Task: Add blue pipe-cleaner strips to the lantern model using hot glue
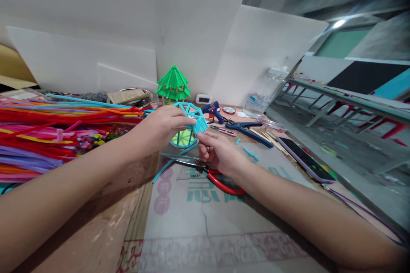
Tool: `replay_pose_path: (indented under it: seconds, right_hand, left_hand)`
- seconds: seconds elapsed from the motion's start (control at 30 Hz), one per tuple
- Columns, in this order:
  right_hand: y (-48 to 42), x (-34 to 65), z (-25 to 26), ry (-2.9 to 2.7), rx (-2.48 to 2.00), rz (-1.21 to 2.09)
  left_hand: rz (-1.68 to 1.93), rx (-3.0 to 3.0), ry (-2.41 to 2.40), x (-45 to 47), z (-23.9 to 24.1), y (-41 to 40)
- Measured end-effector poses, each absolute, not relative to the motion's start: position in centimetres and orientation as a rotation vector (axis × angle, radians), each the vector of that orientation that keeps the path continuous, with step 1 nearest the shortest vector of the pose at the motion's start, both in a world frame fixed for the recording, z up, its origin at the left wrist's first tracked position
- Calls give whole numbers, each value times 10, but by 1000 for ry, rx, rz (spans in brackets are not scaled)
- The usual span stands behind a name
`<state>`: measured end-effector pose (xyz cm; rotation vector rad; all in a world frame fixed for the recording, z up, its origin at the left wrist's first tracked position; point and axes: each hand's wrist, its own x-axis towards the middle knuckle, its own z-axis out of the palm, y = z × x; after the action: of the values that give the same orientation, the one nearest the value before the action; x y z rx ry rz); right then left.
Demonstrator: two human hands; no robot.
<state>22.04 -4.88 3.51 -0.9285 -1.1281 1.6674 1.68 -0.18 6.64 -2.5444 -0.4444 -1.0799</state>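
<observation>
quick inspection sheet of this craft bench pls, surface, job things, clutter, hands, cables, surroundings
surface: wooden bench partly covered by printed cardboard
job's things: turquoise pipe-cleaner frame, gripped by both hands
clutter: heap of coloured pipe cleaners, green pagoda model, blue glue gun, red-handled scissors, blue-handled pliers, phone, plastic bottle
grippers: left hand and right hand pinch the frame
cables: thin dark cable running from near the phone
surroundings: white boards behind; red stools at right

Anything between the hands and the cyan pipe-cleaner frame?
Nothing visible. The left hand already grips the cyan pipe-cleaner frame from its left, and the right hand pinches its lower right edge. The red-handled scissors lie on the table below the right hand, out of the way.
</observation>
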Motion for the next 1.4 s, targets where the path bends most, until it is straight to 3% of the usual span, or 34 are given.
replay_pose_path:
  seconds: [0.33,0.5,0.63,0.87,1.4]
  right_hand:
    - [-42,227,32,-1244,-1018,1537]
    - [-25,243,32,-1489,-1007,942]
    - [-12,257,39,-1910,-865,370]
    - [-2,254,41,-2337,-716,-96]
    - [15,241,39,-2323,-569,-429]
  left_hand:
    - [-1134,-2694,-607,5,62,11]
    - [-1229,-2778,-912,-6,63,17]
    - [-1187,-2785,-787,-7,63,17]
    - [-1040,-2470,-519,-3,50,11]
    - [-996,-2479,-575,-4,49,9]
